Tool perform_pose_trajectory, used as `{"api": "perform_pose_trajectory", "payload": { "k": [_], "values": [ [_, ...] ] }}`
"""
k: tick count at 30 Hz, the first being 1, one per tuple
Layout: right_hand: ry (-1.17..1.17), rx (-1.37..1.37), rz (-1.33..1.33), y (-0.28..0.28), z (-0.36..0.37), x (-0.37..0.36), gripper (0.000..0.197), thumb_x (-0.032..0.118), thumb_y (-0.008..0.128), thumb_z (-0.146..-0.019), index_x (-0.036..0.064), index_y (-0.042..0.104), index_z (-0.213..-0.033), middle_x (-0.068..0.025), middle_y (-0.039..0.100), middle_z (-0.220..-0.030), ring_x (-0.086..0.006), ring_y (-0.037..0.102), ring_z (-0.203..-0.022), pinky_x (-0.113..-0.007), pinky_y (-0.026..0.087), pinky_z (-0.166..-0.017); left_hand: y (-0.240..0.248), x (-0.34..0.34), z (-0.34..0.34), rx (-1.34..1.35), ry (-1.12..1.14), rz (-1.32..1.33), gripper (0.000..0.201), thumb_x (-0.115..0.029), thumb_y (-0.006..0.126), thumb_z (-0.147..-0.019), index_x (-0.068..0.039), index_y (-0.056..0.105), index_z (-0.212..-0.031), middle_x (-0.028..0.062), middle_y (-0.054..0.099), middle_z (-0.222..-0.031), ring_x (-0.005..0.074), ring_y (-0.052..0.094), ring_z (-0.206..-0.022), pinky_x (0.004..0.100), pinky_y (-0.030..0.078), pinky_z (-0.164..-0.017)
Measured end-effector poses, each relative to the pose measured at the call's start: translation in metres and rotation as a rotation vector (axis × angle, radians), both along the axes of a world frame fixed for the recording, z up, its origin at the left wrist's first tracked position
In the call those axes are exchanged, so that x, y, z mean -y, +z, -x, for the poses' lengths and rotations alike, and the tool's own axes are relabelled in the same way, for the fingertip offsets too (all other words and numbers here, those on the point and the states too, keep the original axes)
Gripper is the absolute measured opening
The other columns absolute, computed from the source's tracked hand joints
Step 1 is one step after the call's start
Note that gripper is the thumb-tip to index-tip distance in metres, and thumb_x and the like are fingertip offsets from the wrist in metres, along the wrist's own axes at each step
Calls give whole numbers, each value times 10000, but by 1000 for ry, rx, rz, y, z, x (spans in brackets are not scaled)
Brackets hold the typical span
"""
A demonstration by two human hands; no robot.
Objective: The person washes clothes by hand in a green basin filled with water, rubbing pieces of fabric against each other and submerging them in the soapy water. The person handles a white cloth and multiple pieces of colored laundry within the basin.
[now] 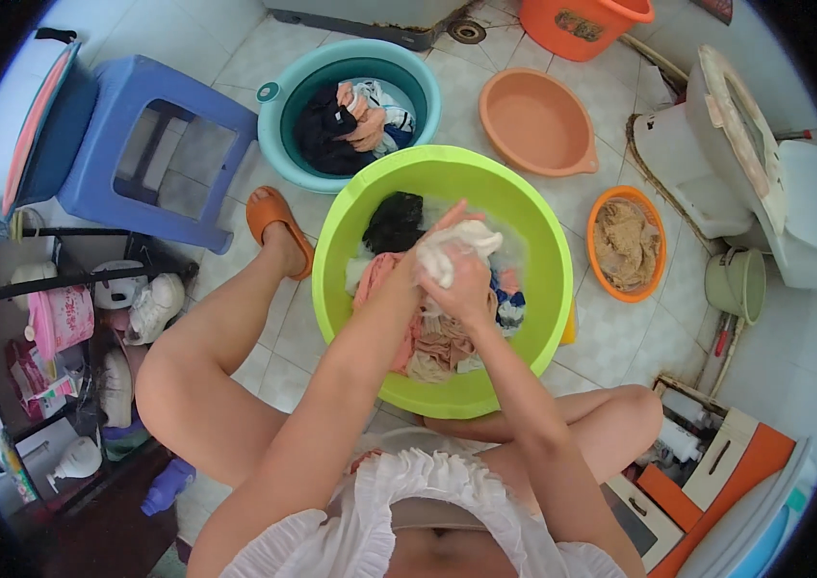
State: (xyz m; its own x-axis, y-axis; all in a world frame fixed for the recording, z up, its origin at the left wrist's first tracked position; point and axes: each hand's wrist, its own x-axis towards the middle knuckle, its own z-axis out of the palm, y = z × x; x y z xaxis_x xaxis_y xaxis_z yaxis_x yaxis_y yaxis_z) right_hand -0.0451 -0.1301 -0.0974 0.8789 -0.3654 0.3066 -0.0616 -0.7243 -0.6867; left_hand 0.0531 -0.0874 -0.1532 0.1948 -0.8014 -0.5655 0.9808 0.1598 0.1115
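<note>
Over a large lime-green basin [538, 207], both hands meet on a wet white cloth [474, 237], which looks bunched and sudsy. My left hand [434, 234] lies along its left side, with fingertips showing past its far edge. From the near side, my right hand [464, 281] has its fingers wrapped round the cloth. Below them in the basin, soapy water surrounds a black garment [394, 223], a pink garment [376, 276], beige fabric [447, 347] and a blue-and-white patterned piece [510, 308]. The hands partly cover the laundry.
A teal basin [278, 135] of clothes stands beyond, left of an orange basin [535, 120]. At right is a small orange tub [659, 260] with tan cloth, near a toilet [687, 144]. A blue stool [153, 87] and cluttered shelves [4, 289] are at left.
</note>
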Motion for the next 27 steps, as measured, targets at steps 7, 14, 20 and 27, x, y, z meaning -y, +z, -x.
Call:
{"api": "perform_pose_trajectory", "payload": {
  "k": [7, 14, 20, 27],
  "values": [
    [-249, -236, -212, -10, 7, 21, 405, 410, 626, -684, 58, 617, -884, -160, 613, -844, -316, 592, -756, -402, 461, -692, -1, -8, 25, 72, 15, 80, 335, -274, 570, -801, -71, 537, -1064, 101, 559, -1031, 200, 553, -918, 326, 461, -786],
    [-40, -282, 119, -22, 19, 74, 400, 407, 641, -654, 76, 597, -873, -120, 593, -863, -276, 566, -809, -392, 450, -681, 19, -13, 15, 386, -60, -217, 283, -178, 607, -765, -36, 553, -1004, 93, 563, -997, 161, 561, -857, 280, 469, -701],
    [174, -195, 248, -35, 30, 76, 428, 419, 644, -680, 111, 552, -962, -113, 487, -960, -282, 476, -946, -394, 378, -769, -40, -4, 9, 2078, -48, -894, 580, 0, 595, -621, -49, 436, -1177, 122, 535, -1049, 310, 505, -975, 389, 392, -871],
    [-157, -573, 180, -102, 0, 48, 382, 279, 578, -746, 132, 505, -1091, -155, 471, -1107, -366, 462, -1001, -474, 381, -836, -52, 5, 9, 1283, -877, -1061, 452, -274, 552, -728, -43, 511, -1114, 216, 562, -984, 332, 545, -906, 416, 424, -786]
  ]
}}
